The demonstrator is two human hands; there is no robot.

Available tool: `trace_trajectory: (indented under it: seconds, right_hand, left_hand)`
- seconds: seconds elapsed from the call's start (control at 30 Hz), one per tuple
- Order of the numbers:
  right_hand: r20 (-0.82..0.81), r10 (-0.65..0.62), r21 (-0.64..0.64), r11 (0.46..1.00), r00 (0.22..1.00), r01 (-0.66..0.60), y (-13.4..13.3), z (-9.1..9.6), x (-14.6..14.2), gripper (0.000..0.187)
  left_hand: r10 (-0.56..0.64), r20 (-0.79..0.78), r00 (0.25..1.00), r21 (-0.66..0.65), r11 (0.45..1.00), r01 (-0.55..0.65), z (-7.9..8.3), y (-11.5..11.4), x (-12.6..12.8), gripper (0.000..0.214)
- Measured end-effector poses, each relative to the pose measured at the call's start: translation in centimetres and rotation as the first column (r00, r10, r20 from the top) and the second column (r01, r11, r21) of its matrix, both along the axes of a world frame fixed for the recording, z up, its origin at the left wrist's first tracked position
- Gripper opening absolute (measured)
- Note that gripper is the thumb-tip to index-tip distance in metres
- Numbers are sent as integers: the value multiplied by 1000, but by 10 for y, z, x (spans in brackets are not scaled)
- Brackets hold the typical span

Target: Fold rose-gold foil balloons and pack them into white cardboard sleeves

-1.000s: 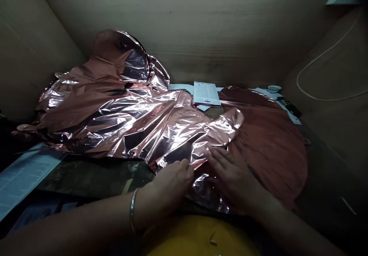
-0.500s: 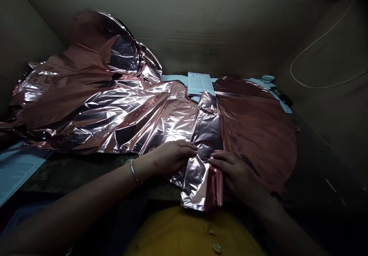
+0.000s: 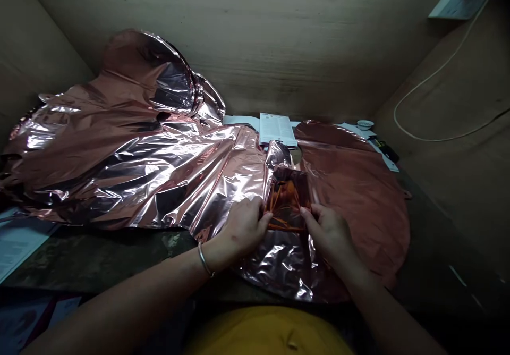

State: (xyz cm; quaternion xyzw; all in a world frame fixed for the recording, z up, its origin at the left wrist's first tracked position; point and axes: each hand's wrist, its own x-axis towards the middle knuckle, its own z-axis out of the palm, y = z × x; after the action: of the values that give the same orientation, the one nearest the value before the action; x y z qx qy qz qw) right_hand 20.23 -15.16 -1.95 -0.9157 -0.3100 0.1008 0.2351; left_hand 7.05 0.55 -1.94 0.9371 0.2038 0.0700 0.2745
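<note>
A flat, deflated rose-gold foil balloon [image 3: 354, 201] lies at the right with a rounded outline. In front of me, a narrower fold of the foil [image 3: 285, 248] sits between my hands, and orange shapes show in its dark shiny panel; I cannot tell if they are inside or reflected. My left hand [image 3: 249, 227] wears a bangle at the wrist and pinches the left edge of this panel, thumb on top. On the opposite edge, my right hand [image 3: 324, 230] pinches with its thumb and fingers. The fingertips under the foil are hidden.
More crumpled rose-gold foil [image 3: 131, 158] spreads over the left and rises against the back wall [image 3: 255, 52]. A printed leaflet [image 3: 277, 130], a small white dish [image 3: 365, 125] and a black and yellow object [image 3: 385, 149] lie behind. Papers [image 3: 24, 246] stick out at left. A cable [image 3: 430, 138] hangs at right.
The folded strip before me has opened out, and a wide rounded piece now lies near the table's front edge. Both hands have gone from resting flat on the foil to pinching its edges.
</note>
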Motion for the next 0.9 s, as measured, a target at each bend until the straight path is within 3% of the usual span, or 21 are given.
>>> trace_trajectory:
  seconds: [0.17, 0.27, 0.3, 0.37, 0.43, 0.47, 0.57, 0.63, 0.7, 0.77, 0.8, 0.83, 0.9]
  right_hand:
    - [13, 55, -145, 988, 998, -53, 12, 3, 5, 28]
    - [24, 90, -167, 982, 996, -85, 15, 6, 6, 27]
    - [25, 100, -168, 981, 995, -95, 16, 7, 7, 27]
    - [27, 125, -174, 978, 992, -119, 17, 8, 7, 26]
    - [30, 146, -190, 972, 989, -138, 18, 9, 7, 26]
    - [28, 149, -204, 969, 988, -140, 18, 9, 7, 26]
    - [181, 143, -184, 977, 973, -110, 15, 11, 9, 27]
    - [364, 254, -96, 967, 896, -235, 10, 11, 14, 52]
    - [416, 497, -77, 854, 762, -515, 4, 8, 24, 67]
    - [279, 708, -87, 691, 648, -717, 0, 3, 35, 71]
    - [201, 758, -81, 645, 621, -760, -1, 0, 40, 73]
    - [147, 773, -70, 630, 617, -773, -1, -3, 44, 76]
    - [125, 749, -42, 659, 651, -751, 3, -8, 47, 76]
  left_hand:
    - [37, -16, 999, 26, 999, -37, 0, -5, 1, 21]
    - [-20, 17, 1000, 211, 977, 16, 4, -4, -1, 37]
    - [-85, 43, 995, 303, 951, 68, 5, -2, -1, 41]
    - [-336, 58, 940, 451, 849, 276, 7, 5, 4, 43]
    - [-546, -2, 838, 465, 741, 484, 5, 15, 11, 40]
    - [-587, -32, 809, 431, 722, 541, 3, 20, 15, 40]
    - [-529, -62, 846, 331, 789, 518, -7, 30, 21, 46]
    - [-521, -46, 852, 304, 805, 509, -11, 33, 21, 48]
    - [-533, -30, 846, 270, 810, 520, -12, 34, 19, 52]
    - [-550, -40, 835, 212, 812, 544, -9, 38, 16, 70]
    - [-563, -48, 825, 182, 807, 562, -7, 40, 15, 84]
    - [-579, -55, 813, 155, 800, 580, -4, 43, 15, 97]
    - [-603, -46, 797, 127, 788, 603, 0, 49, 16, 110]
